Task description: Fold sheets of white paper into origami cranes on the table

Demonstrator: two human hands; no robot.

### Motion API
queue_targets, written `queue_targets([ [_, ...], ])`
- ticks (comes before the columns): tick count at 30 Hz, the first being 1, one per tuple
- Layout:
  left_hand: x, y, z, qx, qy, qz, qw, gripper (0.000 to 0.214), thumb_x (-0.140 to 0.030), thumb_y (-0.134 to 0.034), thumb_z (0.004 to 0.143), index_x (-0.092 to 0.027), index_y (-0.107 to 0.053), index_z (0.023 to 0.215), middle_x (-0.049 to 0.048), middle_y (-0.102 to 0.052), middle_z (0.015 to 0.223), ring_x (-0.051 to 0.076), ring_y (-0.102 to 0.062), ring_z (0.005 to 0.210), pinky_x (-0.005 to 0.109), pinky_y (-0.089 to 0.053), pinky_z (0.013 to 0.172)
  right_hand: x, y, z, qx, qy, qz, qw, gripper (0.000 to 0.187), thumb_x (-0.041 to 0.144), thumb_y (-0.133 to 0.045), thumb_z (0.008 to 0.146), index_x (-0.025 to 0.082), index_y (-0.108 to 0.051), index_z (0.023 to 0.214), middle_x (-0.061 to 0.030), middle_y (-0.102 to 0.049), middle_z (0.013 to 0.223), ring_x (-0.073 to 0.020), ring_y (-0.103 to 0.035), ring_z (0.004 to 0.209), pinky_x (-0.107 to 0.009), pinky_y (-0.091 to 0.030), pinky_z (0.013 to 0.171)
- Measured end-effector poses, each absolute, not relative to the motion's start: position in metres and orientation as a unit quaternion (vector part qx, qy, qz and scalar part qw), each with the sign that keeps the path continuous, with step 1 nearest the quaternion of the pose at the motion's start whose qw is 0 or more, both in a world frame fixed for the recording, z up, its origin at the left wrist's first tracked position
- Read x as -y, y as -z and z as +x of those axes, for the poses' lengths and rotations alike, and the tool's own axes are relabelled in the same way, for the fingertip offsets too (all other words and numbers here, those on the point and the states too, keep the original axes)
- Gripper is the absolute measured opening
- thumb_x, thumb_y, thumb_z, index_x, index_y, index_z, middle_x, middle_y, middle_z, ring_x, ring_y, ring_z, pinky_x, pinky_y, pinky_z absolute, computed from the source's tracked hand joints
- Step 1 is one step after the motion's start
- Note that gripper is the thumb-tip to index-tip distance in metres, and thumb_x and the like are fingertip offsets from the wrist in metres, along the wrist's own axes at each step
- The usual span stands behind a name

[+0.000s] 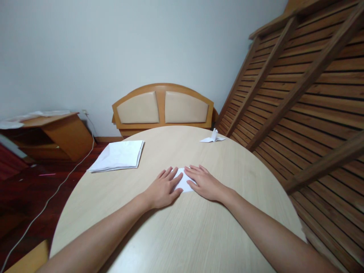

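Observation:
A small white sheet of paper (184, 184) lies flat on the round wooden table (182, 235). My left hand (165, 189) rests open over its left side, fingers spread and pointing away from me. From the other side, my right hand (205, 183) lies flat on the paper's right part, its fingers stretched out too. Both hands cover the side edges, so only the middle of the sheet shows. Beyond my right hand, a folded white paper crane (213, 137) stands near the table's far edge.
At the table's left edge sits a stack of white paper (118, 155). A headboard (163, 106) stands behind the table, and a slatted wooden frame (307, 83) leans at the right. On the left are a wooden desk (66, 132) and a white cable (58, 188) along the floor.

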State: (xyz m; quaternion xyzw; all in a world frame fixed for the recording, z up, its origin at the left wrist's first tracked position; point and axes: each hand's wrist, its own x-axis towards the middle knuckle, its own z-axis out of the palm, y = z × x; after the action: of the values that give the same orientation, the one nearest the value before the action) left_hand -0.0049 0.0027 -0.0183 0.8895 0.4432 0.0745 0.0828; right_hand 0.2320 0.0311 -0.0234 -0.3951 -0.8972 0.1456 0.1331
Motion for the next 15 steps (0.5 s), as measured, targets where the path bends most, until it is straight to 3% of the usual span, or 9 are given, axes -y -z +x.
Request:
queue_targets([
  [3,-0.007,0.02,-0.007,-0.428,-0.083,0.895,0.092,0.053,-0.038,-0.029,0.105,-0.019,-0.037,0.154,0.013,-0.029,0.162,0.032,-0.021,0.152,0.054,-0.025,0.121,-0.032,0.023,0.233,0.896,-0.159,-0.397,0.124,0.059,0.051,-0.036,0.103,0.025,-0.034,0.156,-0.0065,-0.034,0.161,-0.0289,-0.025,0.151,-0.056,-0.018,0.122],
  [6,-0.01,0.019,-0.011,-0.415,-0.083,0.902,0.087,0.053,-0.037,-0.031,0.104,-0.015,-0.04,0.152,0.0137,-0.034,0.16,0.031,-0.024,0.151,0.05,-0.024,0.123,-0.035,0.023,0.237,0.892,-0.162,-0.408,0.111,0.065,0.058,-0.038,0.1,0.026,-0.032,0.156,-0.0049,-0.031,0.163,-0.0307,-0.021,0.152,-0.057,-0.016,0.122],
  [12,-0.008,0.018,-0.015,-0.453,-0.084,0.884,0.081,0.059,-0.05,-0.043,0.1,-0.026,-0.04,0.153,0.0081,-0.032,0.162,0.038,-0.022,0.151,0.058,-0.025,0.12,-0.04,0.019,0.243,0.88,-0.135,-0.437,0.127,0.062,0.055,-0.041,0.1,0.022,-0.04,0.153,-0.0086,-0.037,0.16,-0.0329,-0.021,0.152,-0.06,-0.017,0.121],
  [15,-0.005,0.02,-0.01,-0.475,-0.094,0.871,0.081,0.063,-0.054,-0.045,0.097,-0.028,-0.037,0.154,0.0064,-0.032,0.162,0.04,-0.019,0.151,0.061,-0.024,0.119,-0.035,0.016,0.236,0.89,-0.119,-0.409,0.162,0.058,0.05,-0.041,0.102,0.022,-0.042,0.152,-0.0093,-0.041,0.158,-0.0291,-0.023,0.152,-0.057,-0.015,0.123],
])
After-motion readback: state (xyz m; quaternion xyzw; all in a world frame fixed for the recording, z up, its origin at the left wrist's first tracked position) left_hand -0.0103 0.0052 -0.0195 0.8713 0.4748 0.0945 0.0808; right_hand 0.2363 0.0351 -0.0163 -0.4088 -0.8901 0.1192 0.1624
